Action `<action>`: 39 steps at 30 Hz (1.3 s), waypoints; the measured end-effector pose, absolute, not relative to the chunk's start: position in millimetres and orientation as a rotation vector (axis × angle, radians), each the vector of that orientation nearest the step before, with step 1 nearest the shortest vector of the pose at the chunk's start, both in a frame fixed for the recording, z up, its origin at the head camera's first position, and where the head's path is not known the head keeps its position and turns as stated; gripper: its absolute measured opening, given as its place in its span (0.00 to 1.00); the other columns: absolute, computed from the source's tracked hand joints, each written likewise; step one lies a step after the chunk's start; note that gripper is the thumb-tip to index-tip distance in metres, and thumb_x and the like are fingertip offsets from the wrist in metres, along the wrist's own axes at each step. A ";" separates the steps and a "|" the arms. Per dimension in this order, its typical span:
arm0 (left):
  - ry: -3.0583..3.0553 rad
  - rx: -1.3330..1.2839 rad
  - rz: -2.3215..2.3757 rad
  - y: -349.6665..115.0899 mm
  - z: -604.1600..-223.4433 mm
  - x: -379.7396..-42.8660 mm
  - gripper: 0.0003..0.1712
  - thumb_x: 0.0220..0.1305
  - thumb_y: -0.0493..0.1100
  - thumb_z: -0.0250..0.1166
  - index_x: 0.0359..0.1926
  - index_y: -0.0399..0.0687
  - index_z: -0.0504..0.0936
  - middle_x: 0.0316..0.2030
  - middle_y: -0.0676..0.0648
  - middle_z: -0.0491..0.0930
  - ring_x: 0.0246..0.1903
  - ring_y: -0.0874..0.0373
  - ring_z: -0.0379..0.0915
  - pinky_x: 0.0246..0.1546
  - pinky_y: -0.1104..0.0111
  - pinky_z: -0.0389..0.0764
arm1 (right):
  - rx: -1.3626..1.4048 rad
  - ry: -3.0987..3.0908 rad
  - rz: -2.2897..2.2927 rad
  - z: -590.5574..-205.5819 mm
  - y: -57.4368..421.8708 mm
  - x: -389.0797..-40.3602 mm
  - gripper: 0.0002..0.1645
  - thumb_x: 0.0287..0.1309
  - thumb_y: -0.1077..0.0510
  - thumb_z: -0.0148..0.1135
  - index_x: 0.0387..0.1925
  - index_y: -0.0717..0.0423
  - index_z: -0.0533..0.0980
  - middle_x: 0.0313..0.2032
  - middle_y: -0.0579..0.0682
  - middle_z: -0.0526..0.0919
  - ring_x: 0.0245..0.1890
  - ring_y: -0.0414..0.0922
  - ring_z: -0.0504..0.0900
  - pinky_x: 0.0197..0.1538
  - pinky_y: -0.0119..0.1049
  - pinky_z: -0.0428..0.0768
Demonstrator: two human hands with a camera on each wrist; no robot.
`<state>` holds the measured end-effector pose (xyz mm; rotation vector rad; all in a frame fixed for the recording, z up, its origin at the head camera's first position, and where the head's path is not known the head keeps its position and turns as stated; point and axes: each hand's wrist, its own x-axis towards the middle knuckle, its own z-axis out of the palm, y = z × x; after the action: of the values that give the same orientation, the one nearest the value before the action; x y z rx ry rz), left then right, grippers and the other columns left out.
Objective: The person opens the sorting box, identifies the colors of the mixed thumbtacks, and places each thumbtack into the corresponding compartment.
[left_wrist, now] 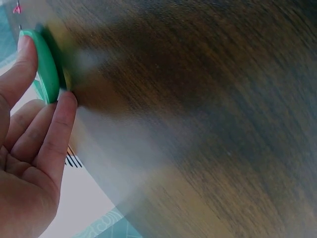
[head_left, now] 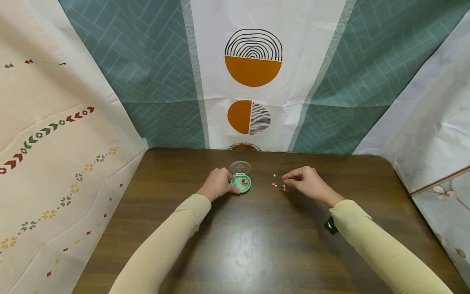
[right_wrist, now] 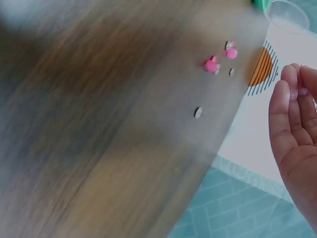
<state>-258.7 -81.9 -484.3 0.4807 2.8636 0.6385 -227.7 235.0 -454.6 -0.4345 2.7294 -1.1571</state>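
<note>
My left hand [head_left: 217, 183] holds a small round green case [head_left: 247, 188] by its rim on the table, thumb on the near side and fingers on the far side. The case's clear hinged lid [head_left: 240, 167] stands raised at the back, and red pieces [head_left: 244, 182] lie inside. To the right, my right hand [head_left: 307, 182] pinches a tiny pink piece [head_left: 284, 180] between thumb and fingertips, just over the table. Near those fingertips lie several small pink pieces [right_wrist: 211, 65] and silver pieces [right_wrist: 198, 112]. Their exact kind is too small to tell.
The dark wooden table [head_left: 235, 245] reaches back to a patterned teal and white cloth [head_left: 161, 81]. Printed cloths also hang at the left [head_left: 55, 183] and right [head_left: 440, 122] sides. A dark band [head_left: 331, 225] shows at the right wrist.
</note>
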 end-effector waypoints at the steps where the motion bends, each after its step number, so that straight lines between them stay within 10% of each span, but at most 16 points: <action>1: 2.863 0.481 0.637 -81.9 -484.3 -258.9 0.31 0.39 0.59 0.76 0.46 0.50 0.85 0.47 0.52 0.83 0.46 0.53 0.76 0.49 0.63 0.75 | -0.442 2.727 -1.172 -454.3 233.5 -228.1 0.08 0.55 0.57 0.66 0.37 0.44 0.84 0.38 0.50 0.87 0.34 0.39 0.82 0.35 0.33 0.79; 10: 2.871 0.496 0.628 -84.4 -486.3 -260.5 0.33 0.39 0.59 0.76 0.47 0.49 0.85 0.47 0.51 0.83 0.47 0.53 0.77 0.50 0.63 0.76 | -0.418 2.635 -1.360 -453.1 217.8 -236.6 0.06 0.52 0.57 0.68 0.34 0.50 0.83 0.31 0.55 0.86 0.30 0.58 0.83 0.27 0.34 0.78; 39: 2.876 0.491 0.658 -83.7 -486.4 -261.9 0.31 0.36 0.59 0.77 0.43 0.50 0.87 0.43 0.52 0.85 0.42 0.54 0.80 0.45 0.64 0.79 | -0.656 2.671 -1.080 -473.0 96.1 -267.2 0.06 0.55 0.59 0.65 0.33 0.55 0.85 0.31 0.44 0.87 0.31 0.35 0.81 0.34 0.29 0.79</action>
<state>-261.9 -83.7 -486.4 0.4913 2.8756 0.6580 -267.2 96.1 -473.0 -0.6557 2.6709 -1.0796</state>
